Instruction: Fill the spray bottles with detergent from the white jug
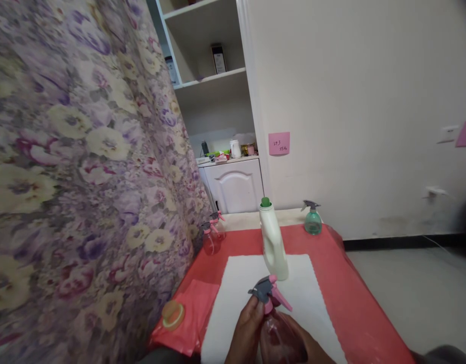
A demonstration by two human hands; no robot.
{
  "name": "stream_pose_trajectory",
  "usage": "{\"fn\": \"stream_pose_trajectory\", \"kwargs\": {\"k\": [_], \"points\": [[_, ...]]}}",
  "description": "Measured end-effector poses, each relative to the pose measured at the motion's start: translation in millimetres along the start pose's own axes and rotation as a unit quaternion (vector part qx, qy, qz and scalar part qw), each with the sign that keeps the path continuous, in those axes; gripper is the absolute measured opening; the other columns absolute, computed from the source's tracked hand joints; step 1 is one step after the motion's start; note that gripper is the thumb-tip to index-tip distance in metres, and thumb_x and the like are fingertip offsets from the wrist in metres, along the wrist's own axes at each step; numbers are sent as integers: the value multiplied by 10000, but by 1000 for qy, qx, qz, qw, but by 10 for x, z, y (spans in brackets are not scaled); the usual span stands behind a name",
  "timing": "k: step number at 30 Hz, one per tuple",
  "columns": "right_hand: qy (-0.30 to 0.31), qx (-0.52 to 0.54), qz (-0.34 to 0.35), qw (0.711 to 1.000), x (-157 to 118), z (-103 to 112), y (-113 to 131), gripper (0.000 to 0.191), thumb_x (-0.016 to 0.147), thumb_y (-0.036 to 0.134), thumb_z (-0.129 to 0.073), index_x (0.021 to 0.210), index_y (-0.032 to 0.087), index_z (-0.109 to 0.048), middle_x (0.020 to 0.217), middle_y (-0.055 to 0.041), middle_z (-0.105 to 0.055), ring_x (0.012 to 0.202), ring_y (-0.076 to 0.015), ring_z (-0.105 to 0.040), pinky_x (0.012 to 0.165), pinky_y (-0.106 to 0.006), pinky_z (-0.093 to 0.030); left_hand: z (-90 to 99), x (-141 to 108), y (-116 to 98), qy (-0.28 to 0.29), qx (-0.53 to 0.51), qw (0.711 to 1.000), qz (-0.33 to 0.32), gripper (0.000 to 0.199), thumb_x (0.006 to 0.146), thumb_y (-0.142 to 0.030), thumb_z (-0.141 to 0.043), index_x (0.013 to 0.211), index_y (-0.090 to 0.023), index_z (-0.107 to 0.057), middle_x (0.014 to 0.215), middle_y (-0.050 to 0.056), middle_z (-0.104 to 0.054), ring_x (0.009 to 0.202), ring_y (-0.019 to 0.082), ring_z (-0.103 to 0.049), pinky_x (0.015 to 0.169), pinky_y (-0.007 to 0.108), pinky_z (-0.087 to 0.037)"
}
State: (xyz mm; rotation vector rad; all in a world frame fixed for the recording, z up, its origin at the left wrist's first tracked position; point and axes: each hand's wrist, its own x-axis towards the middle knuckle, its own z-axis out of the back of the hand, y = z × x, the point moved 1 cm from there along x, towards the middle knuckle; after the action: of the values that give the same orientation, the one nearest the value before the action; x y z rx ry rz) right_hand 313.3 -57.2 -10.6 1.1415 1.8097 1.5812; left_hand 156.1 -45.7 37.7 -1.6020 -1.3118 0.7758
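Note:
A spray bottle (280, 337) with a see-through pinkish body and a grey-and-pink trigger head (266, 292) stands close to me at the bottom of the view. My left hand (247, 328) grips it at the neck, thumb up beside the head. Around the right side of its body curls my right hand (307, 338), its fingers partly hidden behind the bottle. Just beyond is a pale green jug (273, 242) with a handle and a green top, upright on a white cloth (233, 298).
Pink spray bottles (209, 240) stand at the table's back left, a green spray bottle (313, 221) at its back right. A round cap (173, 316) lies on the red table cover (354, 303) at left. A floral curtain (104, 177) hangs along the left side.

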Motion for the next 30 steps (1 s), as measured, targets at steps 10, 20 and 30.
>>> {"fn": "stream_pose_trajectory", "kwargs": {"k": [10, 20, 30], "points": [[-21, 23, 15, 999, 27, -9, -106, 995, 458, 578, -853, 1349, 281, -524, 1446, -86, -503, 1398, -384, -327, 1153, -492, -230, 44, 23, 118, -61, -13, 998, 2, 387, 756, -451, -722, 1017, -165, -727, 924, 96, -743, 849, 219, -663, 791, 305, -468], [-18, 13, 42, 999, 71, 10, -232, 986, 504, 560, -839, 1368, 266, -467, 1407, -116, -525, 1345, -355, -417, 1116, -479, -293, 122, 33, 184, -126, 62, 990, -7, 420, 700, -518, -750, 929, -165, -738, 958, 107, -727, 935, 254, -642, 853, 330, -457], [-23, 8, 1, 1000, 46, 35, -251, 919, 519, 241, -812, 1367, 287, -461, 1404, -79, -533, 1324, -335, -449, 1080, -470, -351, 91, -19, 126, -88, 30, 996, -9, 363, 765, -466, -700, 951, -158, -747, 992, 118, -709, 947, 258, -628, 877, 344, -454]]}}
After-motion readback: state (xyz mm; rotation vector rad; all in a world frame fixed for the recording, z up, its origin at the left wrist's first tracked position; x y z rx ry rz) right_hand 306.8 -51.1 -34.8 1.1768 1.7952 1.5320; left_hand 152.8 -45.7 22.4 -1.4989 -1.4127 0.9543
